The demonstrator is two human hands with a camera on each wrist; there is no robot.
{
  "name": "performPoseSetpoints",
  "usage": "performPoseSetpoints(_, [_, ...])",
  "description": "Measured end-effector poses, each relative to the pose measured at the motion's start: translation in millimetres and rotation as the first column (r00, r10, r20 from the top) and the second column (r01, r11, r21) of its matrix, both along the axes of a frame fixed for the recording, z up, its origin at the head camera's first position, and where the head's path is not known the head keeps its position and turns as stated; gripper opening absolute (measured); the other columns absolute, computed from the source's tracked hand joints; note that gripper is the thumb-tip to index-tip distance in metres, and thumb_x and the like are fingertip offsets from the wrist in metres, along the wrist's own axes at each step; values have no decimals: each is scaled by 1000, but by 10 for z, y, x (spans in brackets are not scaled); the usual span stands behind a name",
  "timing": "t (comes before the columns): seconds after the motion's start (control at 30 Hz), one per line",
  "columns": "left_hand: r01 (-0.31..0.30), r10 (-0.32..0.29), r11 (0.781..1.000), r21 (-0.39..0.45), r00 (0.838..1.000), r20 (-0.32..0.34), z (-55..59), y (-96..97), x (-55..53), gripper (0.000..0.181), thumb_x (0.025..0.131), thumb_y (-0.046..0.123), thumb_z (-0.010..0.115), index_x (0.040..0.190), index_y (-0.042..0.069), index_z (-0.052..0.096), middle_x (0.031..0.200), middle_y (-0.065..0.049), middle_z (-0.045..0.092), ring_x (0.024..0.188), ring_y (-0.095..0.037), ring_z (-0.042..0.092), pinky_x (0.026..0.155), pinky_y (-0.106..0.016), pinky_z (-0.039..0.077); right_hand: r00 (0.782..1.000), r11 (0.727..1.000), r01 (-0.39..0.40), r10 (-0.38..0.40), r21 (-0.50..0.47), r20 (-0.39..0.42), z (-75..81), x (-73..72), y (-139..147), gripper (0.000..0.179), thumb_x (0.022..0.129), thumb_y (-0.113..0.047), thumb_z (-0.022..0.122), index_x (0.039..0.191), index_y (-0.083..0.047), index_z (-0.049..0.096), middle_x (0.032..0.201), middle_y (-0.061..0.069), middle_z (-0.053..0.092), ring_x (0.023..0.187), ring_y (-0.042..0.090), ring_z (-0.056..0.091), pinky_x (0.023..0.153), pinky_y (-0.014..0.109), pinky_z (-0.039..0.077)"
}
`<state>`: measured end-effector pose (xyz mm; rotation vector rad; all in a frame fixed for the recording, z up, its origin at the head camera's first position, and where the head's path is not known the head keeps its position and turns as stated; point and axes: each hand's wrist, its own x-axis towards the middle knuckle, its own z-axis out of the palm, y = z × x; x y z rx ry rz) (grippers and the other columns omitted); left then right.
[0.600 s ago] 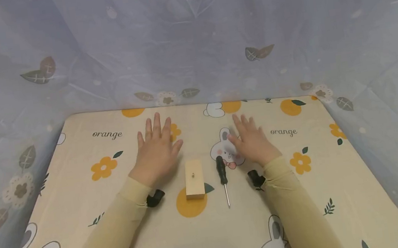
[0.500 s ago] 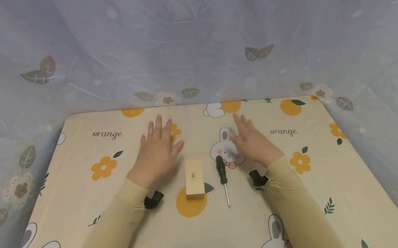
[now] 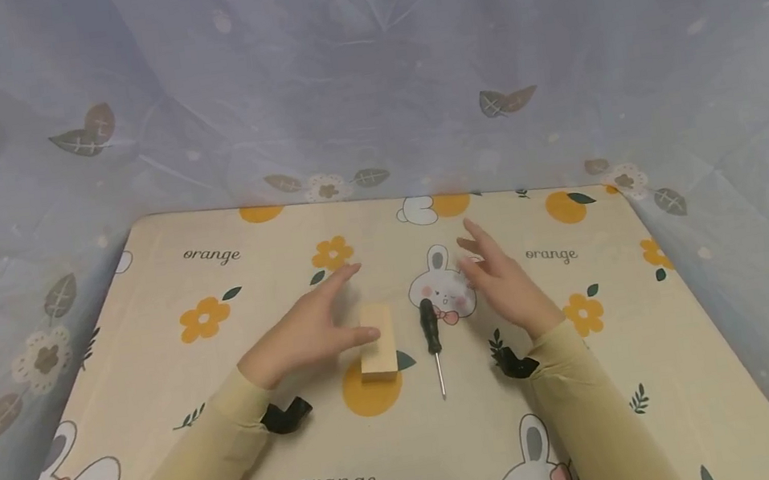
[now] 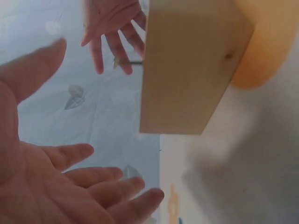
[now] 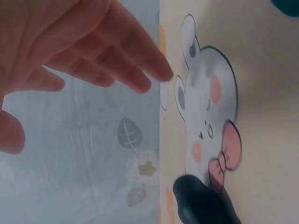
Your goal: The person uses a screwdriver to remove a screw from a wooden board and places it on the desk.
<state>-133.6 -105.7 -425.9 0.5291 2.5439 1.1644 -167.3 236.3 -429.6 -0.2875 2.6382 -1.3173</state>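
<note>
A pale wooden block (image 3: 380,360) lies on the patterned mat. My left hand (image 3: 303,338) hovers at its left side, fingers spread, and from the head view the thumb overlaps the block's top. A gap between that hand and the block (image 4: 187,79) shows in the left wrist view, where a screw (image 4: 135,62) juts from the block's top face. To the right lies a screwdriver (image 3: 430,327) with a dark handle, its metal tip toward me. My right hand (image 3: 507,285) is held above the mat beyond the handle, fingers loosely bent and holding nothing.
The table mat (image 3: 332,450) carries printed oranges, flowers and rabbits. A patterned cloth sheet (image 3: 362,72) hangs behind and along both sides of the table. Black wrist-worn pieces (image 3: 287,417) stick out from both cuffs.
My left hand has risen from lying palm-down, turned on its side and come nearer the block. The right hand has lifted, tilted and bent its fingers. Block and screwdriver stay put.
</note>
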Motion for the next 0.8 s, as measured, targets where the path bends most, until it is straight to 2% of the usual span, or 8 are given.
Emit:
performPoseSetpoints(0.07, [14,-15,1000,7,1000,24,-26,3,40,112,85,52,89,172,26,24,178,-7,29,164,-35,32,134,-60,34,1000,1000,-3,3,-24,3,-19,33,-21,77,111,-49,55,173,-39,11,171,13,43,135,40,66,108,55,62])
performPoseSetpoints(0.17, [23,-25,999,24,998,65,-65,7,103,117,79,48,95,171,29,26,176,-6,34,163,-35,34,134,-60,34,1000,1000,6,-5,-26,20,-43,87,-73,83,106,-42,67,173,-36,16,162,15,52,126,36,70,97,48,68])
performPoseSetpoints(0.33, [39,-45,997,62,994,95,-155,15,190,123,72,40,100,171,29,28,176,-3,35,164,-30,32,136,-56,32,997,999,40,-40,12,68,-40,198,-218,94,95,-28,83,169,-34,26,145,14,60,116,31,72,84,40,69])
performPoseSetpoints(0.5, [51,-61,993,104,993,98,-259,19,250,126,71,30,102,171,26,26,176,-4,35,164,-29,33,136,-56,31,995,994,25,-35,102,91,-65,259,-343,86,92,-25,85,164,-22,38,131,15,64,94,26,74,73,33,68])
performPoseSetpoints(0.63, [48,-62,991,128,992,106,-329,26,277,130,70,25,101,172,26,21,175,-5,35,163,-29,33,136,-56,30,993,982,17,-37,187,108,-124,275,-435,80,90,-26,87,157,-18,46,123,13,68,81,20,73,70,32,65])
performPoseSetpoints(0.8, [57,-71,989,134,992,101,-390,38,280,129,71,21,99,172,22,19,174,-6,33,162,-29,34,136,-55,32,995,951,22,-51,308,88,-212,283,-586,75,85,-30,91,149,-18,53,113,8,71,90,21,68,81,37,61])
